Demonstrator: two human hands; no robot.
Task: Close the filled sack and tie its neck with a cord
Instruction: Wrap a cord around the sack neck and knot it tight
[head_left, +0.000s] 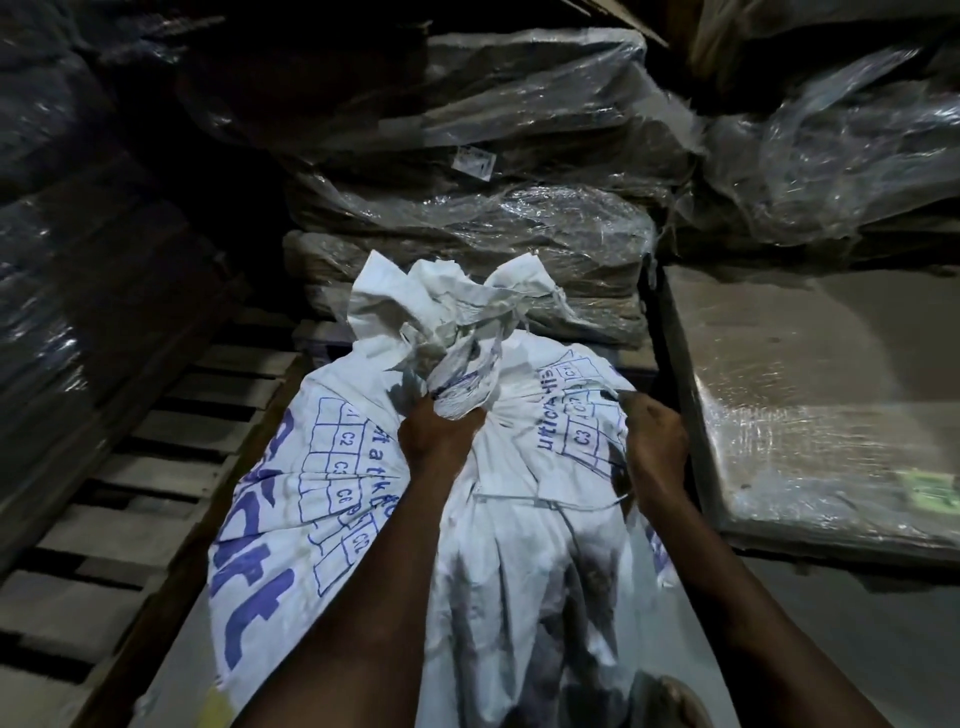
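A filled white woven sack (322, 519) with blue print stands in front of me, its mouth gathered into a crumpled neck (457, 358). My left hand (439, 434) is clenched around the base of that neck. My right hand (654, 436) is fisted at the sack's right shoulder, and a thin pale cord (587, 388) runs taut from it toward the neck. Another strand of cord (571, 503) lies across the sack below the hands. How the cord wraps the neck is hidden by the folds.
Plastic-wrapped bundles (493, 223) are stacked just behind the sack. A wooden pallet (156, 467) lies at the left. A flat wrapped stack (831, 415) sits close on the right. Dark wrapped piles rise at the far left and upper right.
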